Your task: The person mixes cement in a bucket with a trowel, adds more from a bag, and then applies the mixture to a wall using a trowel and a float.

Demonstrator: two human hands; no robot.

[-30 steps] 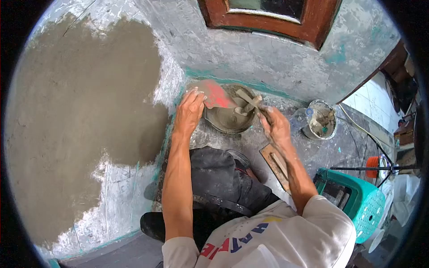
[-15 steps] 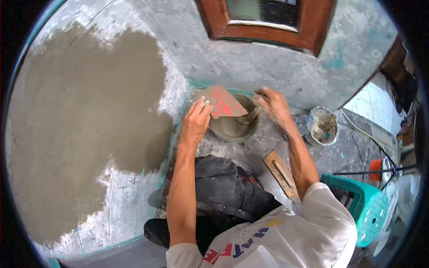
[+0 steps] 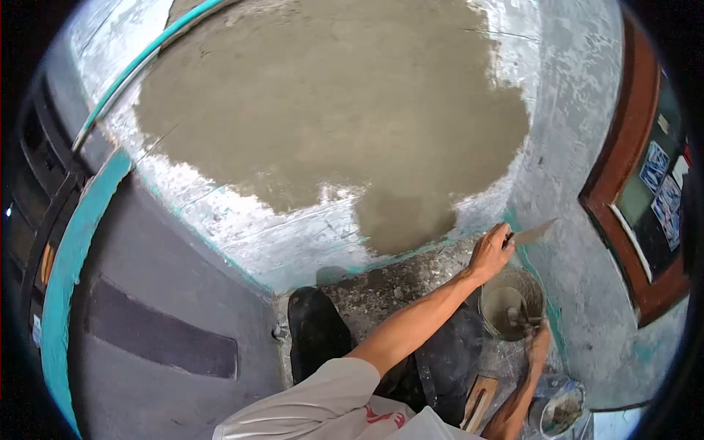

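Observation:
My left hand [image 3: 490, 257] grips a thin flat plate [image 3: 534, 233] by its edge, tilted almost edge-on above the rim of a round bucket [image 3: 541, 287]. Wet grey mortar [image 3: 503, 302] lies inside the bucket. At the near side of the bucket, my right hand [image 3: 539, 343] is closed around the handle of a mortar-coated trowel [image 3: 519, 317], whose blade is down in the bucket. The fingers of the right hand are partly blurred.
Fresh grey plaster [image 3: 330, 110] covers much of the wall ahead. A wooden float [image 3: 480, 403] lies on the floor by my leg. A second bucket [image 3: 563, 414] stands at lower right. A brown window frame [image 3: 623, 147] is on the right wall, and a grey door [image 3: 161, 293] at left.
My view has swung left, bringing the plastered wall to the middle. The plate has turned from showing its red-marked face to nearly edge-on. The trowel stays in the bucket.

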